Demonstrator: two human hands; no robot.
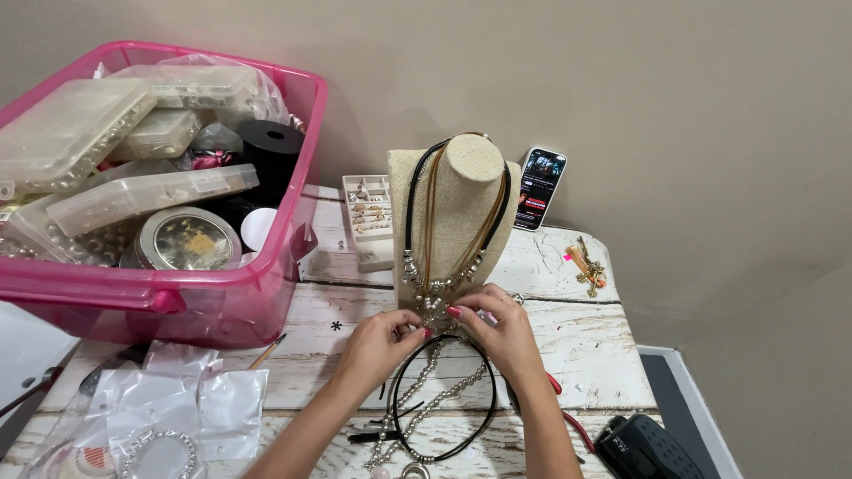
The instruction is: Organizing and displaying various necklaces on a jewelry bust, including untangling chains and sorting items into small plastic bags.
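Nearest the camera, a cord necklace (444, 404) with a bead chain lies on the white planked table (586, 355), between the two forearms. Just above it both hands meet at the foot of a burlap bust (466, 204). The left hand (382, 341) and the right hand (497, 324) have their fingertips pinched together on the silver pendant (432, 306) of the necklace (417, 204) hung on the bust; its black and tan cords run up around the neck.

At the lower left lie clear plastic bags (177, 399), one with a bead bracelet (160, 443) in it. Behind them a pink bin (177, 302) holds clear bead boxes, a round tin (186, 239) and a black spool (269, 146). A small white tray (368, 217) of findings stands just left of the bust, and a phone (540, 188) leans on the wall to its right. A gold charm (587, 269) lies near the table's right edge, and a black case (643, 448) sits at the lower right.
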